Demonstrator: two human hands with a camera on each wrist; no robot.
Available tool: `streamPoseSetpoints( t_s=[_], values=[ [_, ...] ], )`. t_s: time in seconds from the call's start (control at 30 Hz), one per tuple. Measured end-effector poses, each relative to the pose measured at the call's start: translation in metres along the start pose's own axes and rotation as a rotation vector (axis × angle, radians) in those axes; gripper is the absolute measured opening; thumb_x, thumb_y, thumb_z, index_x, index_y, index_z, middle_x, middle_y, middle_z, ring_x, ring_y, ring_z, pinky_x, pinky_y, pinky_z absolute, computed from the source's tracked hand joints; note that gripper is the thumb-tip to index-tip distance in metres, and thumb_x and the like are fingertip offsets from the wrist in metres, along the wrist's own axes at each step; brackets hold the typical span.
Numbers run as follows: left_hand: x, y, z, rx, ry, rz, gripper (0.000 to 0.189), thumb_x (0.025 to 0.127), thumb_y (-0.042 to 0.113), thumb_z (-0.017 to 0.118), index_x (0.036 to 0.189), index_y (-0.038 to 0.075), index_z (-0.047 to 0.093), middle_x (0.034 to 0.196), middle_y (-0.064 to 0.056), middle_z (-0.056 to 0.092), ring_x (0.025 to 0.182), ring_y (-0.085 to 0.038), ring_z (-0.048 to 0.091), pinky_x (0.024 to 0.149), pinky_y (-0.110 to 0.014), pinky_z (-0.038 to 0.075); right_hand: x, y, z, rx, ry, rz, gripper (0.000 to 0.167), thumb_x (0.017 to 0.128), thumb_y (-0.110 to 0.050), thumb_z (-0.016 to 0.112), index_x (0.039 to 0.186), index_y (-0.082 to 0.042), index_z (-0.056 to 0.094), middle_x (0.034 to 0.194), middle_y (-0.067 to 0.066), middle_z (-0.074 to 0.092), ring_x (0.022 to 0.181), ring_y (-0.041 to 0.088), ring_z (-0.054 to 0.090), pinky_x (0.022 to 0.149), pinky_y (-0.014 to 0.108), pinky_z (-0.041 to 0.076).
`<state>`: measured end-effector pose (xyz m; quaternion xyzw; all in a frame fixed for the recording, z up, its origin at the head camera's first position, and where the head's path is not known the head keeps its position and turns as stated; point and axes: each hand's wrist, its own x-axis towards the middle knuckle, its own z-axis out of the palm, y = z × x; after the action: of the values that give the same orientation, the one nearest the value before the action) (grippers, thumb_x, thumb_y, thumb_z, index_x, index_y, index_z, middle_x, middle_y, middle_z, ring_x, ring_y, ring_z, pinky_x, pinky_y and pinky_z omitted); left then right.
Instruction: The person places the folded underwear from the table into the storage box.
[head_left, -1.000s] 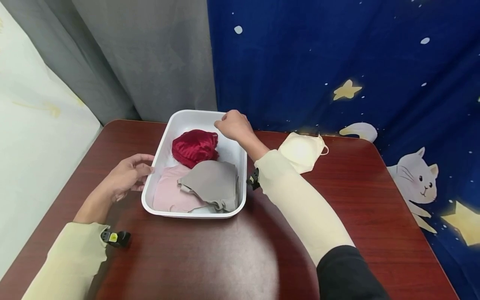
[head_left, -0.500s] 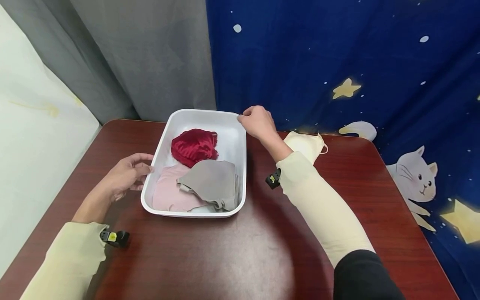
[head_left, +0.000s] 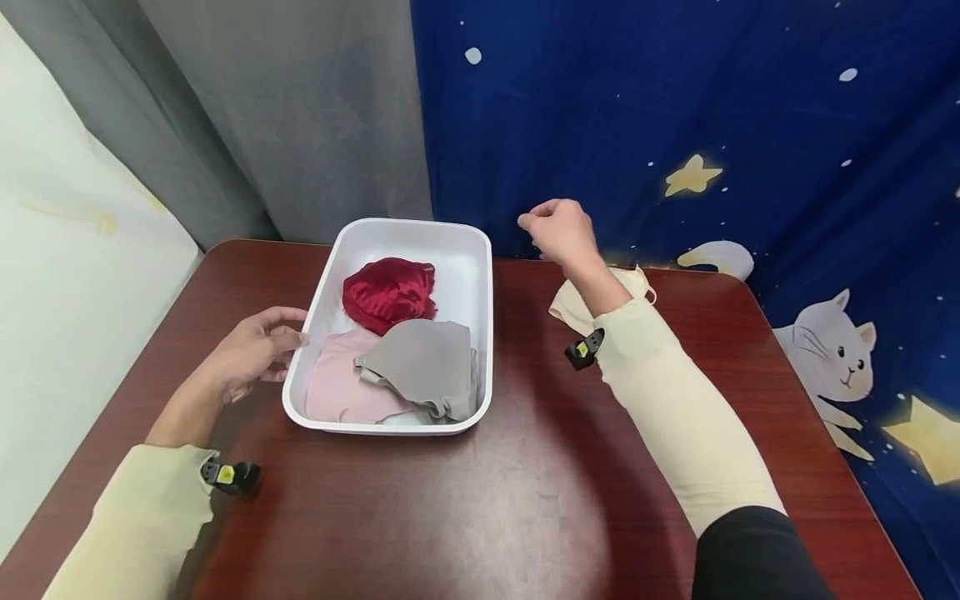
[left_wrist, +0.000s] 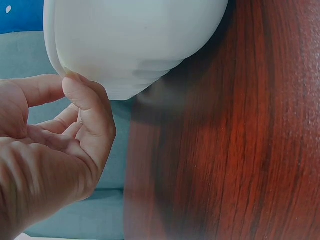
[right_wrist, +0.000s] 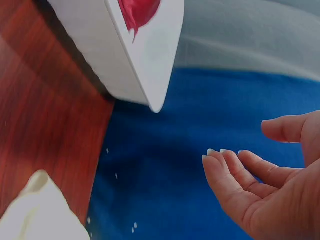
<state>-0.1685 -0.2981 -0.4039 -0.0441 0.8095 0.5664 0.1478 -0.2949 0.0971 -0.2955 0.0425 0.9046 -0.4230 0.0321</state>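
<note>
At the left side of a white plastic bin [head_left: 486, 350], my left hand [head_left: 258, 350] pinches the rim between thumb and finger; the left wrist view shows its fingertips at the rim. Inside the bin lie a crumpled dark red satin bra [head_left: 390, 293], a folded grey bra [head_left: 427, 362] and a pale pink folded garment [head_left: 348, 379], which the grey one partly covers. My right hand [head_left: 564, 233] hovers right of the bin, holding nothing. Its thumb and fingers are apart in the right wrist view. Beneath that forearm a cream bra [head_left: 573, 308] lies on the table, partly hidden.
The dark red-brown wooden table [head_left: 420, 517] reaches back to a grey curtain [head_left: 300, 108] and a blue curtain [head_left: 570, 108] with stars and a cat. A white wall [head_left: 67, 275] stands close on the left.
My right hand has moved from above the bin's far right corner to the right, over toward the cream bra. The left hand and the bin's contents have stayed in place.
</note>
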Motion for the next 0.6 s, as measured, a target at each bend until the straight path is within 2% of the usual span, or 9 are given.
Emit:
streamPoseSetpoints(
  t_s=[0.17, 0.27, 0.6],
  values=[
    [-0.001, 0.000, 0.000, 0.000, -0.001, 0.004, 0.049, 0.097, 0.012, 0.052, 0.141, 0.001, 0.034, 0.089, 0.001, 0.064, 0.071, -0.014, 0.062, 0.060, -0.032, 0.055, 0.002, 0.009, -0.023, 0.084, -0.003, 0.053, 0.034, 0.096, -0.033, 0.058, 0.121, -0.010, 0.061, 0.122, 0.007, 0.060, 0.105, 0.022, 0.062, 0.085, 0.038, 0.055],
    [-0.001, 0.000, 0.000, 0.005, 0.002, 0.001, 0.048, 0.097, 0.013, 0.052, 0.141, 0.002, 0.034, 0.089, 0.001, 0.064, 0.071, -0.014, 0.062, 0.061, -0.032, 0.055, 0.002, 0.016, -0.033, 0.105, 0.008, 0.069, 0.035, 0.096, -0.033, 0.057, 0.122, -0.010, 0.060, 0.123, 0.009, 0.059, 0.109, 0.026, 0.060, 0.087, 0.039, 0.054],
    [-0.001, 0.001, 0.000, 0.007, 0.011, -0.005, 0.048, 0.097, 0.012, 0.052, 0.140, 0.002, 0.035, 0.088, 0.001, 0.063, 0.071, -0.014, 0.062, 0.061, -0.032, 0.056, 0.005, 0.044, -0.055, 0.154, 0.039, 0.128, 0.037, 0.097, -0.035, 0.057, 0.123, -0.009, 0.061, 0.112, 0.004, 0.058, 0.101, 0.020, 0.058, 0.085, 0.035, 0.053]
  ],
)
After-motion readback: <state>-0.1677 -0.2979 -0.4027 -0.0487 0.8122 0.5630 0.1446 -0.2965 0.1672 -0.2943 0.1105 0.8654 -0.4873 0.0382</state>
